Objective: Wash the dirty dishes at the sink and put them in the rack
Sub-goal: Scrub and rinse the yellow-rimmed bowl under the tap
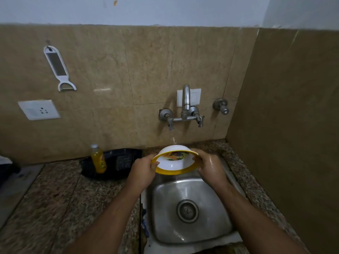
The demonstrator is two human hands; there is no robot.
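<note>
A white bowl (174, 163) with a yellow rim and a colourful picture inside is held over the steel sink (211, 230), tipped so its opening faces me. My left hand (142, 170) grips its left rim, thumb inside. My right hand (209, 166), wet, grips the right rim. A thin stream of water falls from the wall tap (186, 107) onto the back of the bowl.
A black tray (110, 173) at the back left of the granite counter holds a yellow soap bottle (99, 159) and a scrub pad (124, 161). A peeler (57, 68) hangs on the tiled wall above a socket (38, 109). A side wall stands close on the right.
</note>
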